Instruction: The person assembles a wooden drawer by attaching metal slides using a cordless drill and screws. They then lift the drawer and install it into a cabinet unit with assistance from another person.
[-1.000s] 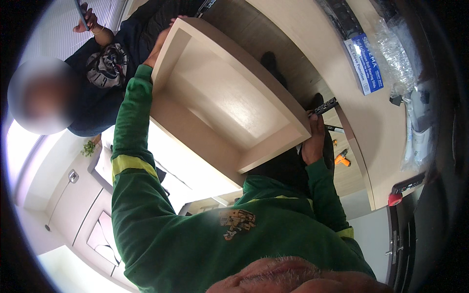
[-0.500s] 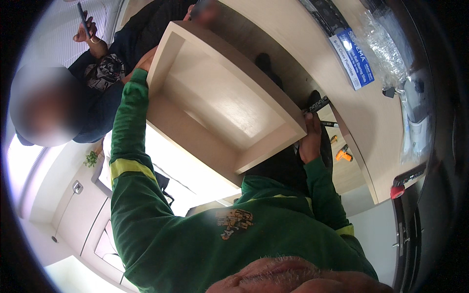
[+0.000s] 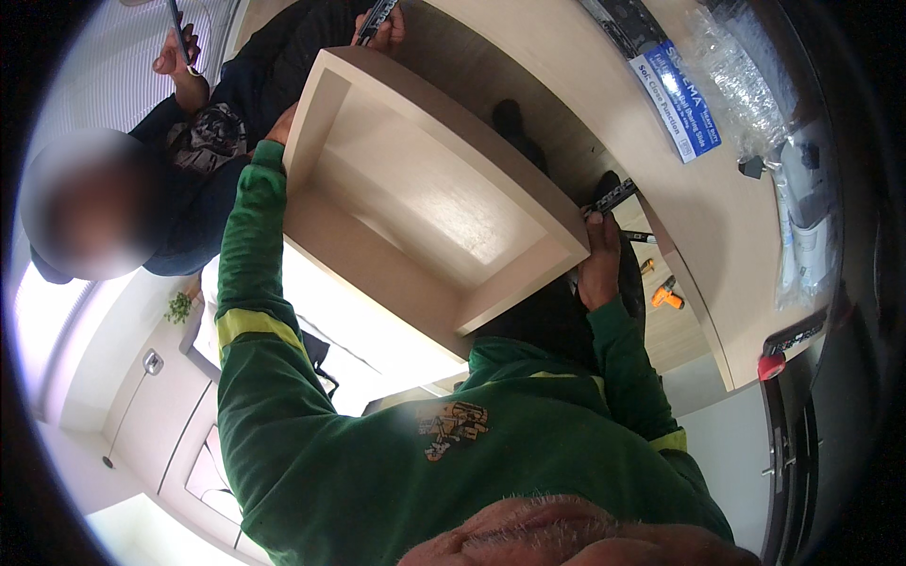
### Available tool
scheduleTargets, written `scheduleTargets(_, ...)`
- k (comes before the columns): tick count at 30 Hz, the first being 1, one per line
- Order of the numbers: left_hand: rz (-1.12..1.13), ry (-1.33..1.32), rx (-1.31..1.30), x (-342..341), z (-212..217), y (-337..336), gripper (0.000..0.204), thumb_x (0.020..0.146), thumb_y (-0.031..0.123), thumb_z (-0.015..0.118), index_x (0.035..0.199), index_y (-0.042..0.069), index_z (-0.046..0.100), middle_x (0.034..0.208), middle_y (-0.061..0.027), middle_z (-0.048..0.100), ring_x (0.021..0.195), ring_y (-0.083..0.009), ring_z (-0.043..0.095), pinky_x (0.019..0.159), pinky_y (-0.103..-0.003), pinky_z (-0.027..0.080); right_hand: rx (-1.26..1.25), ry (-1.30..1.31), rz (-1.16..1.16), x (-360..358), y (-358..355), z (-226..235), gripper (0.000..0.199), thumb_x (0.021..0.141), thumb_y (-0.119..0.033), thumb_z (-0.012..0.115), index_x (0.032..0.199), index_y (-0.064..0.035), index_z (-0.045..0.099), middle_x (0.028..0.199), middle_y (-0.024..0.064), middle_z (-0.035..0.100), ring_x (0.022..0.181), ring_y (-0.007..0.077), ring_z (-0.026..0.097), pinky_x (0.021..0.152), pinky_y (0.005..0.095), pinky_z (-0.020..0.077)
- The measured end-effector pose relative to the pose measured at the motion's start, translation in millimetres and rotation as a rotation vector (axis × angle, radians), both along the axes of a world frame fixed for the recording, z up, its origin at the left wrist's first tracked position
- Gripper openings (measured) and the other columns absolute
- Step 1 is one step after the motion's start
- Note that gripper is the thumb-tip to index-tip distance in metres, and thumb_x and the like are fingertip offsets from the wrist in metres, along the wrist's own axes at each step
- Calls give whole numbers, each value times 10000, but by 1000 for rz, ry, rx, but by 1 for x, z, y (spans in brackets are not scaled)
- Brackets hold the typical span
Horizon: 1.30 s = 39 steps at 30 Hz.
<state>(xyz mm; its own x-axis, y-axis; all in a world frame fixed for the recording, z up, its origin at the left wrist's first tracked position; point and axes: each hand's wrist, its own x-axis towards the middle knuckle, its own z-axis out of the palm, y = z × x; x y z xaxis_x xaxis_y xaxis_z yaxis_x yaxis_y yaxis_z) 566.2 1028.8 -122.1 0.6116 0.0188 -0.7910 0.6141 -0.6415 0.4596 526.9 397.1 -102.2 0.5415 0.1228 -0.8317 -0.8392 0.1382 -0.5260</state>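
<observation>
A pale wood drawer box (image 3: 377, 278), tilted with its hollow side toward me, hangs in front of my chest. My left arm reaches behind the drawer's left end. Past the far corner, my left hand (image 3: 385, 38) appears to come out, its fingers closed around a black metal drawer slide (image 3: 376, 17); the drawer hides the stretch between. At the right corner, my right hand (image 3: 598, 269) is closed with its fingertips on a second black drawer slide (image 3: 615, 195). That slide sticks out beyond the drawer's edge. Part of the right palm is hidden beside the wood.
A curved light wood worktop (image 3: 694, 226) runs along the right, carrying a blue and white box (image 3: 681, 104) and clear plastic wrapping (image 3: 741, 90). An orange power drill (image 3: 667, 294) lies lower down. At left, a person in dark clothes (image 3: 189, 212) holds a thin dark object (image 3: 176, 26).
The drawer's far left corner has dipped slightly. The slide at that corner shows clearly now, where a blur covered it before. The other person's raised hand has shifted a little right.
</observation>
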Motion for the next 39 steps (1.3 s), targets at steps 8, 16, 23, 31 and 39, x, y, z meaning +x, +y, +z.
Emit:
scheduleTargets(8,-20,13,17,-9,-1,9,555,953,215,661,1450,19,510,1392,-131,598,1253,-229,545,1081,-349,438,-33,12,8,3,5,6,714,1015,-589,536,1414,-7,431,1283,151,549,1155,252,544,981,404,464)
scheduleTargets(16,-36,25,27,-16,-3,12,563,947,212,668,1451,18,508,1396,-132,595,1260,-231,543,1083,-347,435,-61,-55,86,5,5,6,655,1040,-543,520,1392,4,440,1245,157,569,1133,225,541,1005,378,435)
scheduleTargets(23,-83,40,43,-15,-6,22,574,936,209,682,1449,17,510,1397,-136,594,1261,-234,542,1084,-348,435,-54,-38,51,3,7,8,609,1054,-510,508,1357,15,457,1221,158,581,1129,225,537,997,372,432)
scheduleTargets(31,-84,60,46,-16,-5,19,583,932,239,687,1445,22,516,1387,-133,598,1244,-232,551,1071,-346,444,-128,-81,143,6,6,7,589,1065,-488,472,1365,18,455,1186,169,587,1074,250,559,957,388,474)
scheduleTargets(39,-5,95,20,-15,-5,21,588,936,275,683,1443,26,519,1379,-127,602,1228,-226,559,1058,-342,451,-179,-77,218,7,1,10,604,1056,-544,463,1372,-30,481,1199,162,588,1089,239,575,913,386,508)
